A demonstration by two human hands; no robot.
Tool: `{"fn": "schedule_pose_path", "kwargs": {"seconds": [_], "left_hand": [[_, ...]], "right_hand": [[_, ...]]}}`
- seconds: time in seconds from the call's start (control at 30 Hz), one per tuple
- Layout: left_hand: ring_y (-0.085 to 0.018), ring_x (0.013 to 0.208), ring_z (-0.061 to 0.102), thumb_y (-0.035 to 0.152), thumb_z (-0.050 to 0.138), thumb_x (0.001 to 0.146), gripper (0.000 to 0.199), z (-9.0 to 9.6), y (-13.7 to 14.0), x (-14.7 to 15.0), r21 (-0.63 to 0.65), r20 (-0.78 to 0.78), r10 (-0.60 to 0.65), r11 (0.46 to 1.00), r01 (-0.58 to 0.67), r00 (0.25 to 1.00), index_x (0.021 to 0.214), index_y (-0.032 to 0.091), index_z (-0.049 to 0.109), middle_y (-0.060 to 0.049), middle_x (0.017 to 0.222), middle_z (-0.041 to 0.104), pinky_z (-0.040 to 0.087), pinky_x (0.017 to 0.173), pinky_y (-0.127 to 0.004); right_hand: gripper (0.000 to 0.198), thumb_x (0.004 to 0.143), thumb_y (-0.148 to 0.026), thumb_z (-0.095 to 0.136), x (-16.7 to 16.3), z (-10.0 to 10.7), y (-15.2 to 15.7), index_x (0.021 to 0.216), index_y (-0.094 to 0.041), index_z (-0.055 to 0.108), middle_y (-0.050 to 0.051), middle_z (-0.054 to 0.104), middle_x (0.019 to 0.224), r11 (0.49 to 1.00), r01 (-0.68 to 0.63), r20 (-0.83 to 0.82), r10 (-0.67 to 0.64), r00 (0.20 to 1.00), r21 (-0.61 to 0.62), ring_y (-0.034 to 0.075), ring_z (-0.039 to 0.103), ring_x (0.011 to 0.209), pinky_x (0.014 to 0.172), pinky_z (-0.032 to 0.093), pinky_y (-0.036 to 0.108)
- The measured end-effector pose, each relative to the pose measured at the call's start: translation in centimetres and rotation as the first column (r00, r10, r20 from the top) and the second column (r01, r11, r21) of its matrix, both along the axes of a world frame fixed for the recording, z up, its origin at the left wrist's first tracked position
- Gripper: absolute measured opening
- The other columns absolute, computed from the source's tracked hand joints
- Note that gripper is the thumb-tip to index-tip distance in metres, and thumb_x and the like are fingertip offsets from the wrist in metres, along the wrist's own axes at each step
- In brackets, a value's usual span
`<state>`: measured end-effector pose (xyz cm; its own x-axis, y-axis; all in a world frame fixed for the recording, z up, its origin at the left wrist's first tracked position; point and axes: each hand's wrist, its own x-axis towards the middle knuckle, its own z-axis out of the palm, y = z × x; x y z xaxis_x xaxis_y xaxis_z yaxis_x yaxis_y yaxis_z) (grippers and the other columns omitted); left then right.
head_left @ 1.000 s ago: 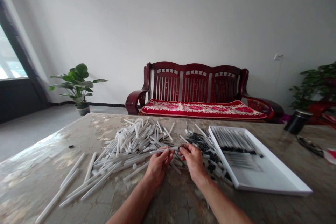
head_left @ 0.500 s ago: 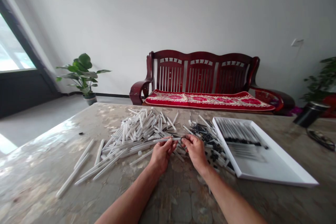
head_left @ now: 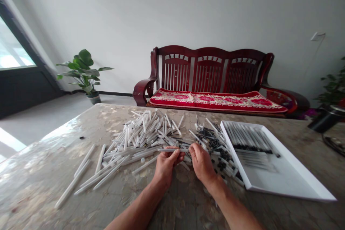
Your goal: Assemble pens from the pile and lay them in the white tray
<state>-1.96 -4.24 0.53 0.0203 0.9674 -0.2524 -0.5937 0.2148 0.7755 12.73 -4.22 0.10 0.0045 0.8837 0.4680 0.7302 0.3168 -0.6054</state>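
Observation:
Over the front edge of the pile, my left hand (head_left: 165, 167) pinches a slim grey-white pen (head_left: 163, 150) lying level and pointing left. My right hand (head_left: 201, 161) is closed at the pen's right end, fingertips together; whether a small part such as a cap is inside them is hidden. Behind my hands lies a heap of whitish pen barrels (head_left: 140, 129). Dark thin pieces and black caps (head_left: 222, 163) are strewn to the right of my right hand.
A shallow white box (head_left: 285, 172) holds rows of black-ended pens (head_left: 249, 136) on the right. Several loose barrels (head_left: 72, 183) lie at the left on the patterned table (head_left: 35, 190). A black cylinder (head_left: 325, 118) stands tilted-looking at the far right. Beyond is a red wooden bench (head_left: 206, 75).
The view has shifted slightly. Both hands sit a little lower in the picture, and the pen's left end now shows clearly past my left fingers. My right hand stays closed at its right end.

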Motion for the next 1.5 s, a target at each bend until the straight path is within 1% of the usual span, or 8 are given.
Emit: {"fn": "schedule_pose_path", "kwargs": {"seconds": [0.17,0.33,0.53,0.73,0.93,1.1,1.27,1.5], "left_hand": [[-0.014,0.061,0.069,0.030,0.090,0.053,0.037,0.1,-0.1,0.3,0.002,0.017,0.015,1.000,-0.015,1.000,0.077,0.014,0.066,-0.001,0.064,0.072,0.056,0.062,-0.022],[-0.014,0.061,0.068,0.030,0.090,0.055,0.034,0.3,-0.2,0.5,0.009,0.044,-0.046,0.999,0.046,0.998,0.073,0.012,0.068,-0.004,0.064,0.072,0.055,0.060,-0.021],[-0.014,0.059,0.069,0.028,0.090,0.055,0.033,0.6,-0.6,0.7,0.048,0.059,-0.089,0.995,0.086,0.994,0.073,0.012,0.068,-0.005,0.063,0.073,0.054,0.057,-0.020],[-0.013,0.059,0.069,0.021,0.087,0.061,0.023,0.4,-0.5,0.8,0.007,0.064,-0.079,0.997,0.079,0.995,0.070,0.012,0.068,-0.003,0.062,0.071,0.055,0.058,-0.020],[-0.014,0.057,0.068,0.017,0.086,0.062,0.020,0.1,-0.3,0.8,0.014,0.061,-0.074,0.997,0.073,0.995,0.070,0.011,0.068,-0.004,0.061,0.071,0.055,0.057,-0.020],[-0.013,0.057,0.069,0.017,0.085,0.064,0.018,0.3,-0.2,0.6,0.010,0.067,-0.074,0.997,0.074,0.995,0.069,0.011,0.069,-0.006,0.063,0.072,0.055,0.056,-0.019],[-0.014,0.058,0.068,0.019,0.086,0.062,0.021,0.3,-0.4,0.8,0.010,0.063,-0.108,0.994,0.108,0.992,0.070,0.011,0.069,-0.005,0.062,0.071,0.056,0.057,-0.020],[-0.014,0.058,0.068,0.021,0.087,0.062,0.023,0.1,-0.5,0.9,0.013,0.064,-0.109,0.994,0.108,0.992,0.071,0.011,0.068,-0.005,0.062,0.071,0.055,0.057,-0.020]], "right_hand": [[0.043,0.099,-0.042,0.030,0.1,0.2,-0.2,0.072,-0.023,0.058,0.004,0.064,0.063,0.997,0.053,0.043,-0.051,0.998,-0.064,0.018,0.058,0.060,0.057,0.035,0.027],[0.041,0.098,-0.044,0.031,0.8,1.0,-1.0,0.083,-0.022,0.062,0.004,0.068,0.075,0.991,-0.104,-0.044,0.101,0.994,-0.084,0.018,0.061,0.070,0.063,0.039,0.026],[0.051,0.097,-0.052,0.029,1.6,1.0,-1.4,0.066,-0.023,0.058,0.003,0.061,0.058,0.983,-0.066,-0.023,0.063,0.998,-0.173,0.018,0.057,0.057,0.056,0.035,0.028],[0.034,0.095,-0.047,0.040,2.3,0.7,-1.2,0.090,-0.021,0.062,0.004,0.070,0.083,0.991,-0.116,-0.067,0.111,0.992,-0.069,0.019,0.063,0.075,0.067,0.043,0.027],[0.047,0.097,-0.049,0.030,1.9,0.0,-0.9,0.072,-0.023,0.060,0.003,0.064,0.062,0.994,0.002,0.039,0.003,0.999,-0.111,0.019,0.058,0.058,0.056,0.036,0.028],[0.035,0.096,-0.048,0.038,2.1,0.1,-1.3,0.090,-0.024,0.063,0.003,0.071,0.082,0.991,-0.102,-0.009,0.102,0.995,-0.092,0.020,0.064,0.075,0.064,0.042,0.027],[0.047,0.097,-0.050,0.032,2.2,0.2,-1.4,0.067,-0.024,0.057,0.001,0.063,0.061,0.987,-0.066,-0.004,0.066,0.998,-0.144,0.018,0.058,0.059,0.056,0.036,0.027],[0.033,0.095,-0.046,0.042,2.0,0.1,-1.3,0.081,-0.024,0.063,0.003,0.070,0.077,0.996,-0.059,0.036,0.061,0.997,-0.065,0.019,0.063,0.069,0.061,0.039,0.027]]}}
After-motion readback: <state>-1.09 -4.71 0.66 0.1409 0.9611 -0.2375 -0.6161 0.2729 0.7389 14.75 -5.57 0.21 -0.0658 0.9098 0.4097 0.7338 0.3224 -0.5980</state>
